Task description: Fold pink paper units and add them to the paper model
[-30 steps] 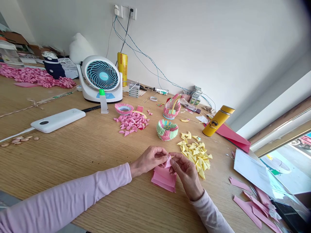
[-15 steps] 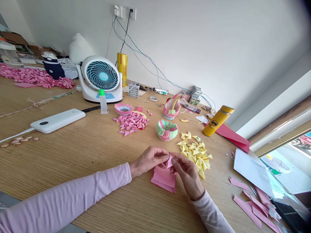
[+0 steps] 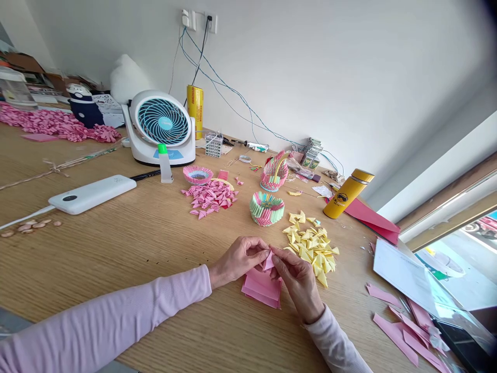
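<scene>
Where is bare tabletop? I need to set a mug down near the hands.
Bare wood lies between the white power bank, the pink folded pieces and the left hand. Crowded: yellow folded pieces beside the right hand, pink paper scraps at right.

Bright daylight frm right; edges warped.

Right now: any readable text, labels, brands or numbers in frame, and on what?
None can be read.
Yellow bottle: dark round logo, small print below too blurred.
Yellow roll: red print, too small.
Fan: blue base label, unreadable.
White power bank: faint mark, illegible.
</scene>
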A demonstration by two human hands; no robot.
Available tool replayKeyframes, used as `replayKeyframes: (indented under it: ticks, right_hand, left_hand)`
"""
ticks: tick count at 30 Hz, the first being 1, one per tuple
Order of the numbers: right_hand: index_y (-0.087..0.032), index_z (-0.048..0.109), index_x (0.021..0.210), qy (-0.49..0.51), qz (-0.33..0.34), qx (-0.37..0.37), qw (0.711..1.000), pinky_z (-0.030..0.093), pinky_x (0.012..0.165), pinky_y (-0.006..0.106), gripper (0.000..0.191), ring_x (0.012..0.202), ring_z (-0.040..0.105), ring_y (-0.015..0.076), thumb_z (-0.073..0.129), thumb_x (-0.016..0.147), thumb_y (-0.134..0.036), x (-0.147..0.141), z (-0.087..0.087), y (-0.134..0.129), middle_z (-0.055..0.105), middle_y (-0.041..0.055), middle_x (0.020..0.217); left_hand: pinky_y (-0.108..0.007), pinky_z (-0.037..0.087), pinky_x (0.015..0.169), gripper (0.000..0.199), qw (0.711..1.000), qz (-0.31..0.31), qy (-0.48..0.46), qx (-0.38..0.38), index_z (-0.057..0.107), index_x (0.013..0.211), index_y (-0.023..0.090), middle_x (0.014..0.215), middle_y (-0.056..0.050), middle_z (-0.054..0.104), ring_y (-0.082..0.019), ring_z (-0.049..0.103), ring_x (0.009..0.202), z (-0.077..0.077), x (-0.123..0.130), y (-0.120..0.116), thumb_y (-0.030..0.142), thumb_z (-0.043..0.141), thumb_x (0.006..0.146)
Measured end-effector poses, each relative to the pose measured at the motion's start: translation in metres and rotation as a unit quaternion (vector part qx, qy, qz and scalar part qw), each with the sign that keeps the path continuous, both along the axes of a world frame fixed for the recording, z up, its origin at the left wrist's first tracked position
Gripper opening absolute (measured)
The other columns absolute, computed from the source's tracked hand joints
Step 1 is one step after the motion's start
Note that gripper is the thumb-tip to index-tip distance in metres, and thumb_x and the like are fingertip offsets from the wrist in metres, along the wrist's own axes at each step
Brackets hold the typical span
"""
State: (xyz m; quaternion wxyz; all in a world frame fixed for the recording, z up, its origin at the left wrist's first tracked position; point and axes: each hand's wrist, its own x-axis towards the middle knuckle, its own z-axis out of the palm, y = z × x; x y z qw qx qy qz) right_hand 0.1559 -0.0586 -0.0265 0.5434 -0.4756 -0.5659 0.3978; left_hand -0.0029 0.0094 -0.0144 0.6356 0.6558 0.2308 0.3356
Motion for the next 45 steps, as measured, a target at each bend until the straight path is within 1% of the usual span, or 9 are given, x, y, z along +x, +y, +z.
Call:
replayKeyframes:
  ticks: [3, 8, 13, 19, 23, 27, 34, 39, 45]
  right_hand:
    - [-0.021, 0.066, 0.11, 0.006, -0.015, 0.001, 1.0, 0.048, 0.049, 0.027, 0.03, 0.054, 0.055, 0.0132, 0.061, 0.085, -0.037, -0.0023, 0.0013, -0.0006, 0.06, 0.0015, 0.068]
    - [-0.02, 0.061, 0.117, -0.019, -0.059, 0.027, 0.998, 0.046, 0.05, 0.025, 0.035, 0.052, 0.053, 0.0123, 0.06, 0.086, -0.036, -0.0026, -0.0013, -0.0017, 0.057, -0.0003, 0.062]
    - [-0.02, 0.065, 0.113, -0.076, -0.055, 0.035, 0.995, 0.047, 0.049, 0.026, 0.031, 0.053, 0.054, 0.0123, 0.058, 0.088, -0.036, 0.0008, -0.0039, -0.0018, 0.057, 0.0019, 0.07]
    - [-0.018, 0.067, 0.109, -0.012, -0.035, 0.006, 0.999, 0.048, 0.048, 0.026, 0.031, 0.054, 0.054, 0.0131, 0.059, 0.086, -0.038, -0.0008, 0.0025, -0.0029, 0.056, 0.0022, 0.069]
    - [-0.019, 0.067, 0.109, -0.017, -0.034, 0.012, 0.999, 0.048, 0.048, 0.026, 0.03, 0.054, 0.053, 0.0128, 0.059, 0.086, -0.037, -0.0003, 0.0025, -0.0016, 0.056, 0.0024, 0.07]
    - [-0.02, 0.067, 0.111, -0.058, -0.026, 0.029, 0.998, 0.048, 0.049, 0.027, 0.03, 0.055, 0.054, 0.013, 0.056, 0.088, -0.037, 0.0012, -0.0003, -0.0001, 0.055, 0.0027, 0.073]
    - [-0.018, 0.068, 0.108, -0.074, -0.035, 0.025, 0.996, 0.047, 0.048, 0.026, 0.033, 0.055, 0.054, 0.0134, 0.057, 0.087, -0.041, 0.0015, -0.0015, 0.0003, 0.057, 0.0037, 0.072]
    - [-0.017, 0.067, 0.108, -0.07, -0.048, 0.025, 0.996, 0.047, 0.047, 0.026, 0.032, 0.053, 0.054, 0.0136, 0.056, 0.088, -0.039, 0.0023, -0.0034, 0.0009, 0.056, 0.0027, 0.069]
    - [-0.019, 0.068, 0.107, -0.152, -0.059, 0.069, 0.984, 0.047, 0.051, 0.027, 0.028, 0.056, 0.055, 0.0149, 0.051, 0.091, -0.035, 0.0013, -0.0023, -0.0012, 0.056, 0.0028, 0.069]
  left_hand:
    - [-0.028, 0.054, 0.061, 0.035, 0.999, -0.023, -0.02, -0.045, 0.06, 0.088, 0.012, 0.073, -0.003, 0.062, -0.014, 0.061, 0.066, -0.0016, 0.0011, -0.0007, 0.046, 0.058, 0.081]
    - [-0.029, 0.056, 0.062, 0.035, 0.995, -0.061, -0.023, -0.072, 0.06, 0.086, 0.012, 0.078, -0.005, 0.063, -0.017, 0.065, 0.072, 0.0008, 0.0009, -0.0027, 0.047, 0.054, 0.084]
    - [-0.027, 0.055, 0.059, 0.033, 0.995, -0.048, -0.022, -0.081, 0.06, 0.084, 0.011, 0.074, -0.003, 0.062, -0.015, 0.064, 0.068, 0.0026, 0.0006, -0.0013, 0.044, 0.061, 0.08]
    - [-0.026, 0.054, 0.061, 0.03, 0.986, -0.091, -0.041, -0.132, 0.06, 0.084, 0.012, 0.078, -0.004, 0.064, -0.016, 0.065, 0.072, 0.006, -0.0019, 0.0003, 0.041, 0.062, 0.08]
    - [-0.025, 0.054, 0.062, 0.029, 0.982, -0.102, -0.045, -0.155, 0.061, 0.086, 0.012, 0.081, -0.005, 0.065, -0.016, 0.066, 0.074, 0.006, -0.003, 0.0006, 0.04, 0.063, 0.081]
    - [-0.026, 0.054, 0.061, 0.03, 0.987, -0.09, -0.044, -0.129, 0.06, 0.085, 0.011, 0.076, -0.004, 0.064, -0.015, 0.065, 0.069, 0.0023, -0.0011, 0.0019, 0.04, 0.063, 0.08]
    - [-0.029, 0.055, 0.06, 0.03, 0.999, -0.049, -0.014, -0.018, 0.059, 0.083, 0.011, 0.068, -0.002, 0.062, -0.013, 0.062, 0.061, -0.0011, 0.0006, 0.0024, 0.041, 0.062, 0.08]
    - [-0.027, 0.056, 0.06, 0.033, 0.996, -0.069, -0.018, -0.053, 0.061, 0.083, 0.01, 0.074, -0.004, 0.062, -0.015, 0.064, 0.069, 0.0019, 0.0006, 0.0005, 0.043, 0.057, 0.083]
    - [-0.025, 0.055, 0.054, 0.032, 0.998, -0.048, -0.013, -0.044, 0.059, 0.078, 0.01, 0.069, -0.003, 0.059, -0.014, 0.062, 0.063, 0.0015, 0.0019, -0.0012, 0.042, 0.059, 0.082]
